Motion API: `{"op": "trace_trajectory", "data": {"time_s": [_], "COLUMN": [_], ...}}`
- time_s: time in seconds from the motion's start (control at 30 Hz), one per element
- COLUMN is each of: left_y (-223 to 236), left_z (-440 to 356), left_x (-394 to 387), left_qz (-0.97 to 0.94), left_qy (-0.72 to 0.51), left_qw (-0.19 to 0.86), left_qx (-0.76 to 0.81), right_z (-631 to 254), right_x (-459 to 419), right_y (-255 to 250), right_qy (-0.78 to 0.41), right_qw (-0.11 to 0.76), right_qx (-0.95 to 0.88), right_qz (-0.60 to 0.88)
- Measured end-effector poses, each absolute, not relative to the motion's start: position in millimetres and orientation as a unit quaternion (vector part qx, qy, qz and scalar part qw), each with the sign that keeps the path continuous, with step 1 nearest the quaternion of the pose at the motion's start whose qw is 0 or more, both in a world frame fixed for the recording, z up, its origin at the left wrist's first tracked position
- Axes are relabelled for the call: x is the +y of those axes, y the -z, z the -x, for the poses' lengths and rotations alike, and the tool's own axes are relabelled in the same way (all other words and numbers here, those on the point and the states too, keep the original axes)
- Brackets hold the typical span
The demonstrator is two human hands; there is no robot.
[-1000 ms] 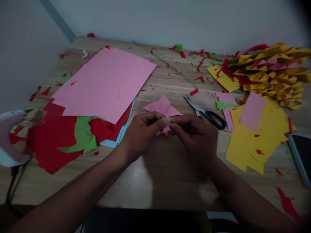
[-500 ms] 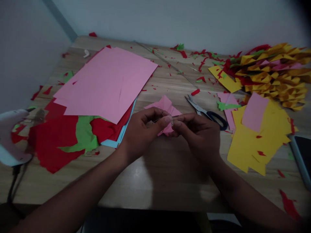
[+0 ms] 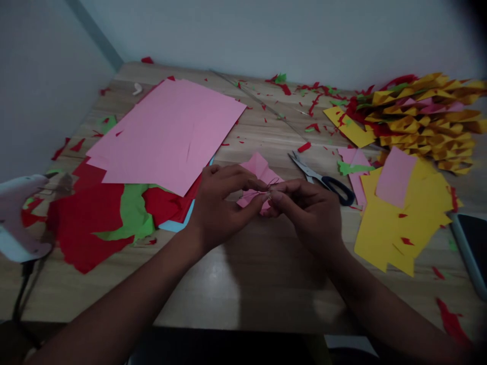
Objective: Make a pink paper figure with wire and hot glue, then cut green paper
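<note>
Above the middle of the table, my left hand (image 3: pixel 220 208) and my right hand (image 3: pixel 314 210) meet at their fingertips. Between them are thin dark strands (image 3: pixel 273 182), looped and fine; whether they are thread or wire I cannot tell. My right thumb and forefinger pinch the strands, and the thumb and forefinger of my left hand close on them from the other side. Directly behind and below the fingers lies a creased pink paper piece (image 3: pixel 256 163), partly hidden by both hands. Scissors (image 3: pixel 319 177) with dark handles rest just beyond my right hand.
Pink sheets (image 3: pixel 167 132) lie at the back left, near red paper (image 3: pixel 87 223) and a green scrap (image 3: pixel 133 210). A white glue gun (image 3: pixel 23 218) stands far left. Yellow sheets (image 3: pixel 403 218), a folded yellow paper bundle (image 3: pixel 429 119) and a phone (image 3: pixel 472 248) occupy the right.
The fingers of my left hand have straightened and lifted somewhat, and loops of the strands now show above the fingertips. My right hand keeps its pinch. The view has shifted slightly.
</note>
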State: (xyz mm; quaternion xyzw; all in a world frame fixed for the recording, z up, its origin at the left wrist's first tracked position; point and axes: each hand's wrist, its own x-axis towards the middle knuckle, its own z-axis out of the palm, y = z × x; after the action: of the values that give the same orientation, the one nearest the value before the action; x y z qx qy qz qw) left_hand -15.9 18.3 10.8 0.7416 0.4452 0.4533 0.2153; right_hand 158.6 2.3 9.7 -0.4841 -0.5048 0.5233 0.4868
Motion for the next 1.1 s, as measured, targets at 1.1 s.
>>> {"op": "trace_trajectory", "data": {"time_s": [1.1], "left_y": [-1], "left_z": [28], "left_x": [28], "left_qz": [-0.820], "left_qy": [-0.415], "left_qw": [0.060], "left_qx": [0.389], "right_z": [-166], "right_x": [11], "right_y": [2], "right_qy": [-0.707], "right_qw": [0.421], "right_qx": [-0.398], "right_qz": [0.405]}}
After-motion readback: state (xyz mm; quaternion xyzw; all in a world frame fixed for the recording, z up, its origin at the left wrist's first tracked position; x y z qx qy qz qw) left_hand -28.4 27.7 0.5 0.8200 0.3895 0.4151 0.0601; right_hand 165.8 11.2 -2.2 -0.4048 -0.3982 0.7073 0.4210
